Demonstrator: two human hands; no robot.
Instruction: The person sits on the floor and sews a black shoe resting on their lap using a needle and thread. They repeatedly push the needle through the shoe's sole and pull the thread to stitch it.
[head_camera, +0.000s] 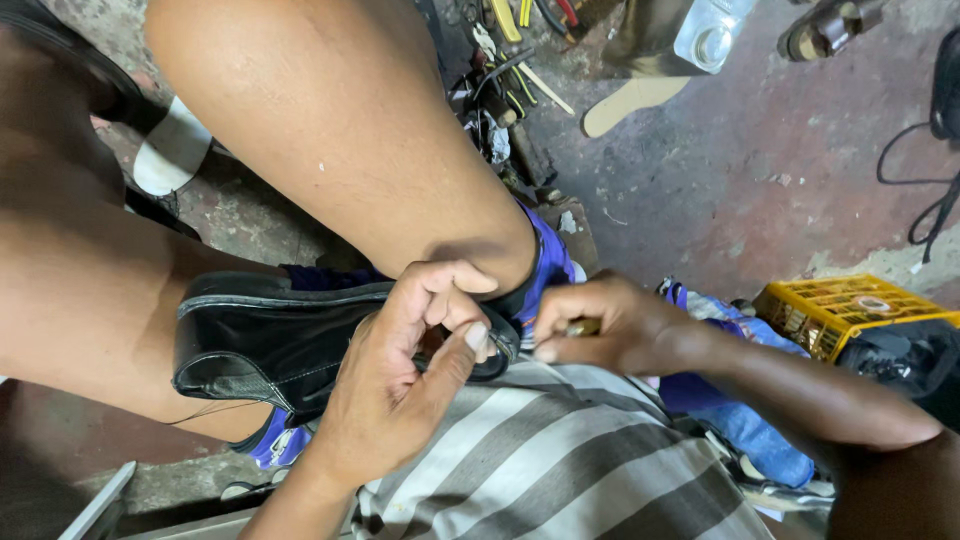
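Between bare knees, black leather shoe sits clamped steady, sole edge up. Left hand pinches shoe's rim, fingers curled tight, bracing it. Right hand, just right of shoe, grips small brass-coloured tool. Yellow crate far right of shoe.

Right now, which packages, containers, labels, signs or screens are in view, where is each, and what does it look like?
No signs, screens or readable labels show.
Clear plastic bottle: top edge, right of centre, on the floor; see-through, rounded.
Yellow crate: right side, on the floor beside a dark bag; rectangular, slotted plastic.
Black shoe: centre-left, on the person's lap, held by the left hand; the right hand pinches a small tool beside it.
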